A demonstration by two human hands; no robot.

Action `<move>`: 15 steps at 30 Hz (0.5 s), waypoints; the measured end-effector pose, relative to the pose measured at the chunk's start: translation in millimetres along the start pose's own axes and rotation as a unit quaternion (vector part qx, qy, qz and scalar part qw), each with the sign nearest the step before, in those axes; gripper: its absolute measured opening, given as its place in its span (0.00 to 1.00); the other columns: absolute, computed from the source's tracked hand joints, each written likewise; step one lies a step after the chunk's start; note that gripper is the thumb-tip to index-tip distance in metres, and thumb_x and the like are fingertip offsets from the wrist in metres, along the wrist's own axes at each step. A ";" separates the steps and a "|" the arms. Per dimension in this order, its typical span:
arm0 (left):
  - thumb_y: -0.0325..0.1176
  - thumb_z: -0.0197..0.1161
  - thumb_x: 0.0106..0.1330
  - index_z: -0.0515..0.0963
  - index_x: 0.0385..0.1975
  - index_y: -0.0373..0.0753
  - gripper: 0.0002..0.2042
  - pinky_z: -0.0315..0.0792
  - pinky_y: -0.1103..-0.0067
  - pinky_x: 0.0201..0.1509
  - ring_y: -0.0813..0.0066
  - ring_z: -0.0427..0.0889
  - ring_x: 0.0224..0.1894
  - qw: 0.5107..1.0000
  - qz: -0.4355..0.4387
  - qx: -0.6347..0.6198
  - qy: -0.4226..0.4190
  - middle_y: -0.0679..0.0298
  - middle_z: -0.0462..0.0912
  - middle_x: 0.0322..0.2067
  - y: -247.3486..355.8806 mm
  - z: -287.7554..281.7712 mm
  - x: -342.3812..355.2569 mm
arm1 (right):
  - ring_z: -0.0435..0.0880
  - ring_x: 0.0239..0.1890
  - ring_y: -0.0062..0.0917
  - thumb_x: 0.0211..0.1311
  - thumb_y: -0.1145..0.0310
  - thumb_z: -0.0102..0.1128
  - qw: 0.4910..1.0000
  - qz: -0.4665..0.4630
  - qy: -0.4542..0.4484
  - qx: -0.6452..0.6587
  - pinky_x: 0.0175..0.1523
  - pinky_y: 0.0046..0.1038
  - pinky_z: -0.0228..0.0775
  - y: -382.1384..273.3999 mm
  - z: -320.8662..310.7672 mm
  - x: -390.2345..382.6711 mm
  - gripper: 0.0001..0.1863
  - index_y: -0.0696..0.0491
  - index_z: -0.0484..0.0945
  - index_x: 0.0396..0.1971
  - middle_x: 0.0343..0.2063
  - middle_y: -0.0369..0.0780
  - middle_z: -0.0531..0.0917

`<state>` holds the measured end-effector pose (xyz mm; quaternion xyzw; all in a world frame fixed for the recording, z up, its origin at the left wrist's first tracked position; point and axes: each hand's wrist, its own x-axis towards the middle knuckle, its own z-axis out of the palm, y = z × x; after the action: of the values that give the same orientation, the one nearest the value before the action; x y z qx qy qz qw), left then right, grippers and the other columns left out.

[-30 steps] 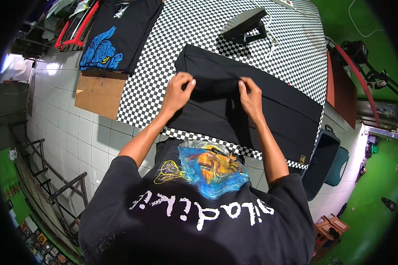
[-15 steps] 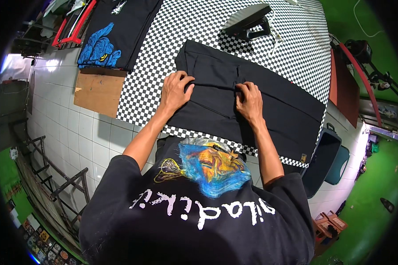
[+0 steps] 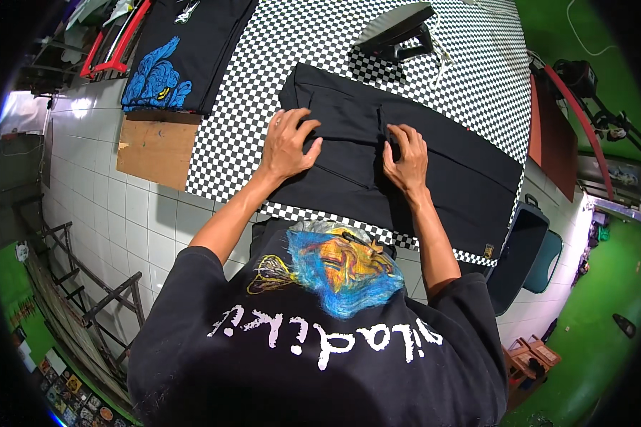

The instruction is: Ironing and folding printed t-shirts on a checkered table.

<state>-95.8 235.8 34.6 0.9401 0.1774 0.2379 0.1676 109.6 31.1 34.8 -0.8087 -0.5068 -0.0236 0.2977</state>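
Black garment [image 3: 447, 174] lies flat, likely for easy reach; over it, left hand [image 3: 287, 148] and right hand [image 3: 407, 161] spread, visibly pinching nothing.

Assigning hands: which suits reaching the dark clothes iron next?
Right, probably: the right hand is nearer the iron; the left hand is farther off, by the left edge of the folded black cloth.

Can't see palm of left hand [image 3: 287, 146], turned down over black garment [image 3: 463, 167]; same for right hand [image 3: 407, 158]. Can't confirm fingertip contact on either. Losing a strip of garment behind right forearm [image 3: 436, 231], far end of blue-printed shirt [image 3: 199, 67] past top edge, part of dark bin [image 3: 523, 249] behind tabletop [image 3: 477, 71]. Can't read tiny pictures [image 3: 73, 383], lower left.
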 end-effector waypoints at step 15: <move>0.52 0.57 0.73 0.62 0.74 0.41 0.34 0.44 0.48 0.79 0.51 0.54 0.78 0.994 -0.014 0.039 -0.101 0.49 0.55 0.76 18.4 37.1 21.3 | 0.55 0.77 0.44 0.72 0.57 0.51 0.986 0.070 -0.063 -0.134 0.76 0.56 0.39 -5.7 29.5 13.3 0.33 0.44 0.61 0.75 0.78 0.49 0.52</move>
<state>-54.8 219.9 19.3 0.9626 0.1816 0.1323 0.1512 103.5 58.5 17.7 -0.8746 -0.4591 -0.0191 0.1548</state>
